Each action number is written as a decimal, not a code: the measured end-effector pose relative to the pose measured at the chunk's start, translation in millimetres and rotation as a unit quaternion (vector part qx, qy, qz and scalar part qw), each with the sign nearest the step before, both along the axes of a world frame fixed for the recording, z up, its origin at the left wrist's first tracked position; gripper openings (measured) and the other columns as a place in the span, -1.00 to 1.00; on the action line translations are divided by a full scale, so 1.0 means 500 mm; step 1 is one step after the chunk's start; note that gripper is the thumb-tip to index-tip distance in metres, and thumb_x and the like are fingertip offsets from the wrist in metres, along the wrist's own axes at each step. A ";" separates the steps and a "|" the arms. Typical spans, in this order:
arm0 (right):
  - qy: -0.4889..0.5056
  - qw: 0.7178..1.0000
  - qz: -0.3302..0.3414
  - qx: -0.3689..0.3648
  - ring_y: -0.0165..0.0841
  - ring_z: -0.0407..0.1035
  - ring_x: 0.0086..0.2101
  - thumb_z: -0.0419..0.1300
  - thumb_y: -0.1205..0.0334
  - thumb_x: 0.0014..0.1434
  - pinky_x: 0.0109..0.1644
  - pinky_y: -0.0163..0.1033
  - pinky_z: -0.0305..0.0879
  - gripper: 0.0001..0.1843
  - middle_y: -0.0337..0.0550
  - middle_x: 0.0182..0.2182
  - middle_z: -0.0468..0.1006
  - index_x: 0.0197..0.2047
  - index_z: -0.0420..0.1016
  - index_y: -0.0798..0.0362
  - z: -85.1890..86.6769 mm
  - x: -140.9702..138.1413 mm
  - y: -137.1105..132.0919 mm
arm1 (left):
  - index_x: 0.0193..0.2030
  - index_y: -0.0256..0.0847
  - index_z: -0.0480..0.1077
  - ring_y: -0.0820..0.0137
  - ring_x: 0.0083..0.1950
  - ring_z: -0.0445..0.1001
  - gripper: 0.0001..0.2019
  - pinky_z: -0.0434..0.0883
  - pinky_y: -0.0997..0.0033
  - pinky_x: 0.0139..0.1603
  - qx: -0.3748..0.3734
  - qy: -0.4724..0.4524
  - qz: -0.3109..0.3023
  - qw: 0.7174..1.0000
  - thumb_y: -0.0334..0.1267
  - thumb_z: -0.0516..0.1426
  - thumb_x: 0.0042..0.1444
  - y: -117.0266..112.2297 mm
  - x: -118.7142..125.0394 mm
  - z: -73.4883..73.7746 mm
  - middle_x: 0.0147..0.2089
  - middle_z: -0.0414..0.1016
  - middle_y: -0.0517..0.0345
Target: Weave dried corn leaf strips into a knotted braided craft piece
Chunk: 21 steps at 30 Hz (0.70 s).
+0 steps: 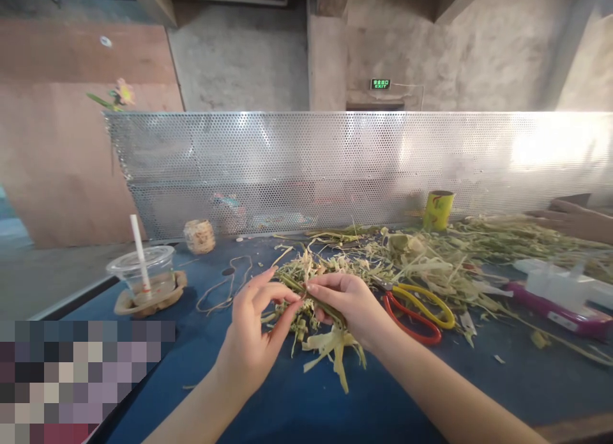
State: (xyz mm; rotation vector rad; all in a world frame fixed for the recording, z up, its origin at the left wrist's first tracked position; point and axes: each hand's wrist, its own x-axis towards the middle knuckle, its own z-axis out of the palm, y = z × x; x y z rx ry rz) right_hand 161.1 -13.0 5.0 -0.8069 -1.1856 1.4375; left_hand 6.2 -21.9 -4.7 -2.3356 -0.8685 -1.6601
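My left hand (256,332) and my right hand (347,303) meet above the blue table (268,399), both closed on a bundle of green and pale straw-like plant strips (306,303). The left fingertips pinch a thin green stem at the bundle's top. The right hand wraps the bundle from the right, and pale leaf ends (332,351) hang below it. More loose strips (407,252) lie heaped just behind the hands.
Red and yellow-handled scissors (416,310) lie right of my right hand. A plastic cup with a straw (143,271) stands at left, a cord (225,284) beside it. A yellow cup (438,209), a pink-white box (560,297), another person's hand (575,220) and a perforated metal screen (335,163) lie beyond.
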 end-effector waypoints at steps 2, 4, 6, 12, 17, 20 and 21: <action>-0.005 1.000 -0.015 0.015 -0.60 0.23 -0.72 0.32 0.15 -0.19 -0.67 -0.47 0.10 -0.76 -0.31 -0.68 0.43 -0.50 0.45 0.15 0.001 -0.001 -0.001 | 0.14 -0.20 -0.05 0.41 -0.37 0.45 -0.42 0.38 0.20 -0.11 -0.033 -0.007 0.006 0.999 -0.38 0.14 0.01 0.000 0.001 -0.007 -0.40 0.46 0.22; -0.015 0.999 -0.029 0.034 -0.60 0.25 -0.71 0.33 0.16 -0.22 -0.66 -0.45 0.13 -0.76 -0.30 -0.62 0.46 -0.49 0.45 0.13 0.001 -0.002 -0.001 | 0.19 -0.21 -0.09 0.40 -0.41 0.44 -0.33 0.41 0.24 -0.19 -0.052 -0.011 0.019 0.998 -0.31 0.17 -0.02 0.000 0.003 -0.007 -0.39 0.44 0.19; -0.033 0.997 -0.033 0.057 -0.59 0.26 -0.71 0.33 0.16 -0.22 -0.66 -0.45 0.15 -0.77 -0.29 -0.61 0.47 -0.48 0.46 0.11 -0.001 -0.003 -0.001 | 0.18 -0.19 -0.04 0.42 -0.47 0.44 -0.35 0.44 0.30 -0.28 -0.053 -0.016 0.027 0.998 -0.29 0.17 -0.02 -0.001 0.006 -0.004 -0.35 0.44 0.15; -0.064 0.992 -0.041 0.099 -0.58 0.25 -0.72 0.30 0.15 -0.15 -0.71 -0.46 0.09 -0.80 -0.29 -0.64 0.45 -0.41 0.52 0.07 -0.008 -0.005 0.000 | 0.27 -0.18 -0.21 0.42 -0.46 0.45 -0.34 0.46 0.40 -0.36 -0.065 -0.001 -0.014 0.998 -0.39 0.04 0.09 -0.001 0.016 -0.003 -0.30 0.47 0.08; -0.046 0.990 -0.096 0.089 -0.54 0.24 -0.74 0.31 0.13 -0.16 -0.69 -0.41 0.17 -0.82 -0.27 -0.64 0.45 -0.52 0.52 0.08 -0.001 -0.009 -0.010 | 0.26 -0.27 -0.64 0.44 -0.48 0.41 -0.16 0.45 0.37 -0.28 -0.096 0.020 -0.045 0.994 -0.50 -0.02 0.09 -0.006 0.024 -0.008 -0.50 0.41 0.25; -0.031 0.989 -0.115 0.092 -0.53 0.26 -0.73 0.31 0.15 -0.17 -0.67 -0.38 0.21 -0.83 -0.23 -0.58 0.49 -0.53 0.53 0.09 -0.002 -0.012 -0.018 | 0.25 -0.25 -0.67 0.46 -0.52 0.37 -0.15 0.44 0.43 -0.36 -0.114 0.013 -0.054 0.992 -0.51 -0.02 0.08 -0.013 0.029 -0.007 -0.51 0.39 0.26; -0.028 0.988 -0.119 0.094 -0.53 0.26 -0.73 0.31 0.15 -0.17 -0.67 -0.38 0.22 -0.83 -0.22 -0.57 0.50 -0.54 0.52 0.09 -0.003 -0.013 -0.020 | 0.25 -0.25 -0.66 0.47 -0.53 0.36 -0.15 0.44 0.44 -0.37 -0.123 0.009 -0.057 0.991 -0.51 -0.02 0.08 -0.015 0.030 -0.008 -0.52 0.38 0.27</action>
